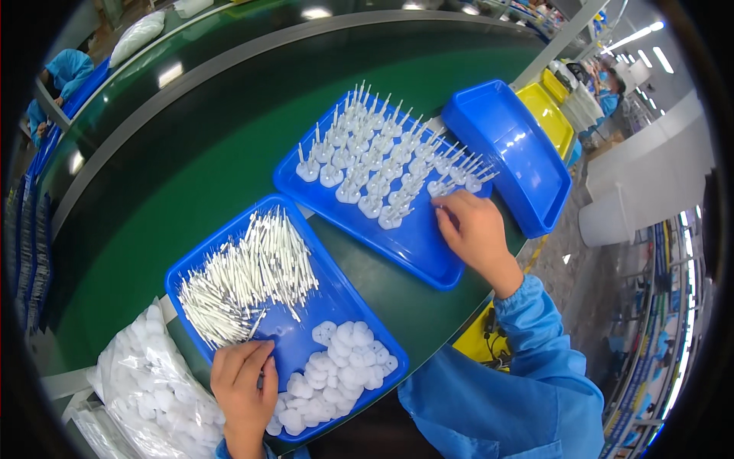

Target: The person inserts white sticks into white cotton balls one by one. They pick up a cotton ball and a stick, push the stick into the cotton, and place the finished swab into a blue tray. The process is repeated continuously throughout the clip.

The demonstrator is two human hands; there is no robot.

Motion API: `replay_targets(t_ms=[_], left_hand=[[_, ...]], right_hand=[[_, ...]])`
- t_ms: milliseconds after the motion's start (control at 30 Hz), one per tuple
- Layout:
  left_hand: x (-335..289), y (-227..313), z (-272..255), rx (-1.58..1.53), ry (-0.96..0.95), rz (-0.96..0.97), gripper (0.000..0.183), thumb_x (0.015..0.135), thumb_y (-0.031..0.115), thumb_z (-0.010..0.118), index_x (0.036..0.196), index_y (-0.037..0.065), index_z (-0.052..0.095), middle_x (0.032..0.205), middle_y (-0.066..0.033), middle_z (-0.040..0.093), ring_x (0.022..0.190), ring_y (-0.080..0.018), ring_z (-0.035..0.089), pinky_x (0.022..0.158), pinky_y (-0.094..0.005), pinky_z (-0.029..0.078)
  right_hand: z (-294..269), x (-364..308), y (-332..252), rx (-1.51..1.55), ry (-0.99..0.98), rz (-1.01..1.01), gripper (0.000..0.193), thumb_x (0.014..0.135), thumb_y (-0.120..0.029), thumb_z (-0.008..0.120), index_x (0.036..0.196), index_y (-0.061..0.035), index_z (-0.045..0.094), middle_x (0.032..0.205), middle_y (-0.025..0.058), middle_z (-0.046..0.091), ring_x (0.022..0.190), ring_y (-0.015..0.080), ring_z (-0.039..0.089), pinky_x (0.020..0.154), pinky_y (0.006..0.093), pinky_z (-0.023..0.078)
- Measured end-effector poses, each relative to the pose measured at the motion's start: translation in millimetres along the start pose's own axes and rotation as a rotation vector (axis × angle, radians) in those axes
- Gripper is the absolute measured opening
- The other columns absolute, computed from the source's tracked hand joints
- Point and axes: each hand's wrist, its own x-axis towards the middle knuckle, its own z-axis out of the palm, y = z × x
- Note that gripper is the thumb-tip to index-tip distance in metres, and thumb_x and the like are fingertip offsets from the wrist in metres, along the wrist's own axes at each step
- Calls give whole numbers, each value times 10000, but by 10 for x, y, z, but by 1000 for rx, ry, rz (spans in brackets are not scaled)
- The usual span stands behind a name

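Note:
My left hand (246, 386) is over the near-left edge of a blue tray (284, 330), its fingers curled down by a pile of thin white sticks with dark tips (256, 268). Anything between those fingertips is hidden. A heap of translucent white plastic discs (336, 375) fills the tray's near-right part. Further right, my right hand (475, 233) hovers over a second blue tray (405, 245), thumb and forefinger slightly apart. Its fingertips are at the edge of a white disc bearing an upright stick (439, 188). Rows of similar discs with sticks (375, 157) stand beyond it.
Left of the near tray lies a clear bag of white discs (157, 382). An empty blue tray (508, 145) overlaps the far tray's right side, with yellow trays (547, 115) behind. The green work surface (191, 153) curves away to a metal rail. Other people in blue work in the background.

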Motion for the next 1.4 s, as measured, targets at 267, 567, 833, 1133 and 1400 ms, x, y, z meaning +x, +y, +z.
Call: replay_targets(t_ms=[267,567,833,1133,1400], left_hand=[[-14,20,-22,5,34,-33,261,835,-27,788,1089,26,816,1063,-119,755,953,-345,690,857,-433,561],[-59,-12,-66,102,76,-17,259,805,-11,823,1058,47,819,1010,-97,735,927,-319,687,802,-424,560],[-108,-39,-283,324,-21,-58,324,888,50,785,1209,87,799,1055,-66,749,982,-285,684,934,-426,494],[-59,-11,-276,-168,-90,-120,450,890,-37,735,1325,77,757,1269,-128,746,1134,-337,713,1096,-506,539],[-205,133,-496,260,-218,-114,350,841,161,862,1185,133,803,1130,-12,745,1000,-245,661,903,-400,475]], right_hand=[[-12,58,-194,52,94,-162,177,911,-102,797,1086,-82,820,1081,115,785,954,328,765,824,432,590],[258,215,-1709,73,-55,-898,247,871,-175,773,1112,-125,788,1104,18,744,986,213,703,931,392,536],[612,344,-1929,147,-37,-942,186,853,-144,725,1031,-100,759,1053,22,720,984,217,698,1010,420,536],[622,163,-2103,305,-13,-998,119,820,-132,725,931,-104,759,981,23,710,971,216,690,1025,438,554],[623,212,-2247,134,-74,-1065,38,827,-133,710,862,-122,717,953,17,689,972,217,682,1119,485,525]])
